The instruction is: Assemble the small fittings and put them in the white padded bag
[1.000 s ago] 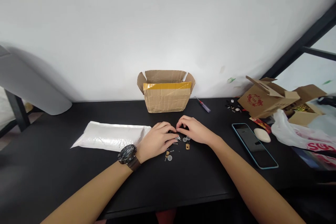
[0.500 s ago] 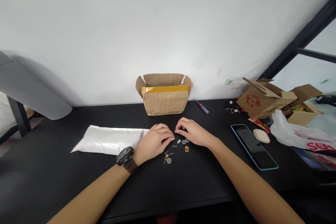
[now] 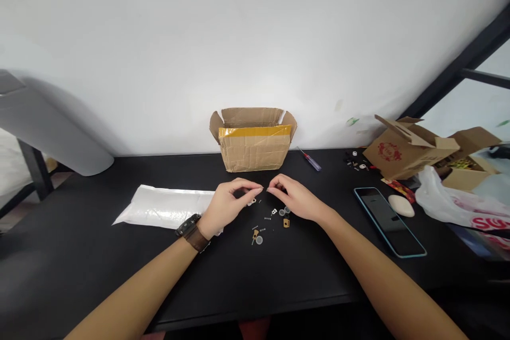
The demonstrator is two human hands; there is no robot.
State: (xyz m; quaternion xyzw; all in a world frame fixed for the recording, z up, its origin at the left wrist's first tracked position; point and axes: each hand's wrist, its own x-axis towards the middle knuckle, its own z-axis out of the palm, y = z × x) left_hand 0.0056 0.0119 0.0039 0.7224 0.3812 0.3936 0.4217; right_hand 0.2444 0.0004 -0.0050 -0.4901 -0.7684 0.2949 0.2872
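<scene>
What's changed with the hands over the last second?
The left hand has lifted and turned, drawing back from the scattered parts and showing a small white piece beneath it. The right hand barely moved. Whether either pinches anything is too small to tell. The brown cardboard box stayed put.

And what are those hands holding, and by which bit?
Cannot tell. The left hand and right hand have fingertips raised close together over the small parts; anything pinched there is too tiny to see.
</scene>
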